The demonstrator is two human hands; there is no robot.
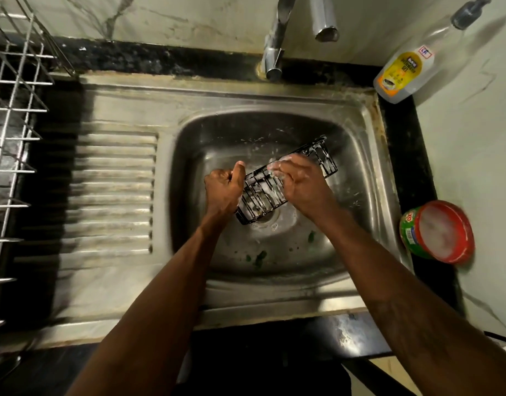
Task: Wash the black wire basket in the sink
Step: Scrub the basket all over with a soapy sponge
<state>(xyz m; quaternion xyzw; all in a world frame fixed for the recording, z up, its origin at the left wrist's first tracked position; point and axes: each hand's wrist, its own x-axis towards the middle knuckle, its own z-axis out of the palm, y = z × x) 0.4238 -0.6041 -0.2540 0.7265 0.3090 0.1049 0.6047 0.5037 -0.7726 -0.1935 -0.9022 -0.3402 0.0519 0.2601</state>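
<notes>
A long black wire basket (pixel 323 155) lies tilted over the steel sink (pixel 357 132) bowl, above the drain, with soap foam on its wires. My left hand (pixel 224 190) grips its near-left end, thumb up. My right hand (pixel 299 181) presses a soapy, pale scrubber (pixel 276 168) against the basket's middle; most of the scrubber is hidden under the fingers. The basket's far-right end sticks out past my right hand.
The tap (pixel 274 44) stands behind the bowl; no water stream shows. A dish-soap bottle (pixel 403 72) lies at the back right. A red-rimmed soap tub (pixel 440 232) sits on the right counter. A ribbed drainboard (pixel 111 192) and a wire dish rack (pixel 11 124) are to the left. Green scraps lie in the bowl.
</notes>
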